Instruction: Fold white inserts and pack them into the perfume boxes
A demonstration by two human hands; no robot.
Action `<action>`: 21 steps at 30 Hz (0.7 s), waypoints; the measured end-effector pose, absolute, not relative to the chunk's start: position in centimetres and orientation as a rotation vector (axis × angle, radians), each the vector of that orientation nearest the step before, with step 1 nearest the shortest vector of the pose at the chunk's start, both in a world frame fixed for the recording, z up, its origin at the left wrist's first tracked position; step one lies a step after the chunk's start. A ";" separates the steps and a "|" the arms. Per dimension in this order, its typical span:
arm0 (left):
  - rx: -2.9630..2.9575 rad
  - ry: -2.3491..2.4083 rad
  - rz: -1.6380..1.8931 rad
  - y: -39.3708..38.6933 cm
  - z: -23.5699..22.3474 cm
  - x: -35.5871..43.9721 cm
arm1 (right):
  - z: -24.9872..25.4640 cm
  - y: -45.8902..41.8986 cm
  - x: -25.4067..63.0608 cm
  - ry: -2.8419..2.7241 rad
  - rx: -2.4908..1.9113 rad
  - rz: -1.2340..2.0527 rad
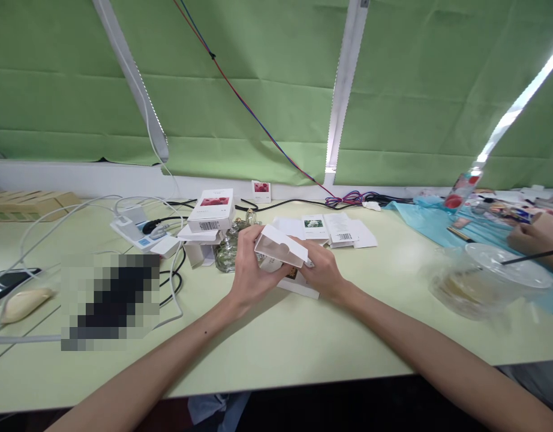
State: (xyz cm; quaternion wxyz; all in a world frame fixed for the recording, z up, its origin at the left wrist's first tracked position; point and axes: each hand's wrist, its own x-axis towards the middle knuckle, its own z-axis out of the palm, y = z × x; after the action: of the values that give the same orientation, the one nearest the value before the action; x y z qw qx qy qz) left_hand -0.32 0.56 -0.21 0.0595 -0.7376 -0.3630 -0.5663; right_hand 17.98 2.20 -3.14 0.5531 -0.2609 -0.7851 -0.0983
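A small white paper box (280,245) is held between both hands above the table, its open end facing me. My left hand (249,273) wraps its left side, with the thumb along the lower edge. My right hand (324,269) grips the right side near the flap; some of its fingers are hidden behind the box. Beneath the hands lies another white carton (303,291), partly covered. Clear glass bottles (226,255) stand just left of my left hand. Beyond my right hand are flat white cartons, one with a green picture (314,225) and one with a barcode (342,229).
A white box with a red picture (213,207) rests on other cartons at left. Further left are a power strip (141,234), tangled white cables and a blurred-out patch. At right stands a lidded plastic cup (474,285), with another person's hand (540,240) beyond it.
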 end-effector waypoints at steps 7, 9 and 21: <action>-2.241 -1.070 -1.730 0.6 -0.2 -0.3 | -3.2 2.2 18.1 -1.876 -0.622 -0.227; -2.244 -1.072 -1.728 0.6 -0.2 -0.3 | -3.2 2.3 18.1 -1.872 -0.612 -0.217; -2.261 -1.166 -1.747 0.6 -0.3 -0.4 | -3.0 2.2 18.0 -1.865 -0.584 -0.200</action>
State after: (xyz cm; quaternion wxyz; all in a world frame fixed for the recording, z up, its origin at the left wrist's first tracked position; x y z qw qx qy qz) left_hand -0.39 0.64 -0.29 0.0279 -0.7323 -0.3777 -0.5660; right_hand 18.05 2.16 -2.96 0.5551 -0.2472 -0.7897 -0.0845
